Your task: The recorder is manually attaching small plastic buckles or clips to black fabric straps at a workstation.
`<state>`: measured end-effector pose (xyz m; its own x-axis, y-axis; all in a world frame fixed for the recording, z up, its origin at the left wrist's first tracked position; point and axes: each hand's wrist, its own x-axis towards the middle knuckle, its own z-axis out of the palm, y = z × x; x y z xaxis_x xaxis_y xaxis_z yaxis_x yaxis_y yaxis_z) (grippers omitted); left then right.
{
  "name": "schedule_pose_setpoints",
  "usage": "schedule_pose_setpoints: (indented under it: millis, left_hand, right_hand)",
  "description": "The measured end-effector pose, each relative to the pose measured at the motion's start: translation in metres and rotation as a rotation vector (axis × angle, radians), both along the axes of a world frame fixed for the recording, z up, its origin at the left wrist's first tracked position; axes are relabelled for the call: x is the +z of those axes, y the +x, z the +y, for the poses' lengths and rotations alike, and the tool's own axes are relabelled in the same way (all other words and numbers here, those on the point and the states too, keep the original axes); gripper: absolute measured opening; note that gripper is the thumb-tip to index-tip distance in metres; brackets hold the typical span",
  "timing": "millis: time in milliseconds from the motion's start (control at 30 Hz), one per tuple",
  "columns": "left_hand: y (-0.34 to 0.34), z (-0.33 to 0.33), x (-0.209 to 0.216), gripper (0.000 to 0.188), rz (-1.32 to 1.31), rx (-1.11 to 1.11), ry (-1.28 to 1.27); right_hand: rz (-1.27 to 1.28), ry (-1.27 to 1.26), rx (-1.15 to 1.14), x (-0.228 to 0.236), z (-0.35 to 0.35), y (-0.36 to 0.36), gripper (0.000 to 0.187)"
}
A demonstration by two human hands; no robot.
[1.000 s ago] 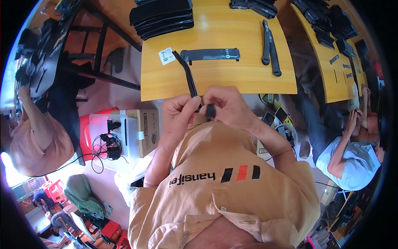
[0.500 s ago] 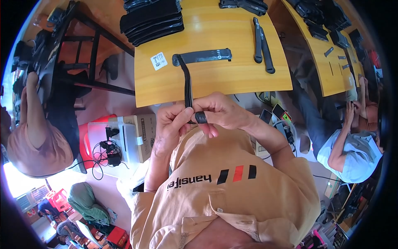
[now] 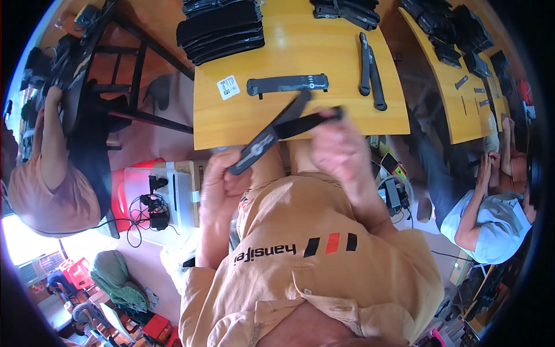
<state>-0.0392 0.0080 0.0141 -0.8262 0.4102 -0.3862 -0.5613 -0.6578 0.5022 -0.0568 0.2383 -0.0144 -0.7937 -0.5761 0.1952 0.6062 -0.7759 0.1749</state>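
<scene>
Just in front of the table's near edge, my left hand (image 3: 222,180) is closed on the rounded end of a black strap (image 3: 257,151) with pale print. My right hand (image 3: 341,147), smeared by motion, grips the far end of a dark strip of the strap. The two dark lengths cross between my hands; whether they are one piece I cannot tell. Beyond them a flat black band (image 3: 283,85) lies crosswise on the yellow wooden table (image 3: 231,124). A white printed label (image 3: 228,87) is left of that band.
A stack of folded black bands (image 3: 219,34) stands at the table's far left. Two long black straps (image 3: 372,75) lie at the right, below a black pile (image 3: 347,13). Co-workers sit on both sides. A clear bin with cables (image 3: 153,202) is at my left.
My hands were together over a hanging bundled strap; now they are apart, the right one moved up and right. The strap has left the band on the table and is spread between my hands.
</scene>
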Motion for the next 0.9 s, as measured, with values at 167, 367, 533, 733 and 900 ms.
schedule_pose_setpoints:
  millis: [167,367,533,733,900]
  left_hand:
    - [0.011,-0.043,-0.019,0.026,0.083,-0.054,0.016]
    - [0.033,-0.074,-0.017,0.022,-0.103,0.045,-0.065]
    - [0.042,-0.056,-0.001,0.022,-0.043,0.137,-0.377]
    - [0.028,-0.122,-0.036,0.027,0.081,0.197,-0.178]
    - [-0.006,-0.076,-0.051,0.026,0.19,0.259,-0.402]
  right_hand:
    - [-0.206,-0.093,-0.381,0.03,0.063,-0.005,0.024]
    - [-0.141,-0.121,-0.604,0.061,0.12,-0.007,0.024]
    - [-0.009,0.071,-0.58,0.067,0.143,-0.011,0.024]
    - [0.052,0.329,-0.928,0.058,0.24,-0.004,0.013]
    - [0.283,1.355,-0.953,0.067,0.176,-0.001,0.014]
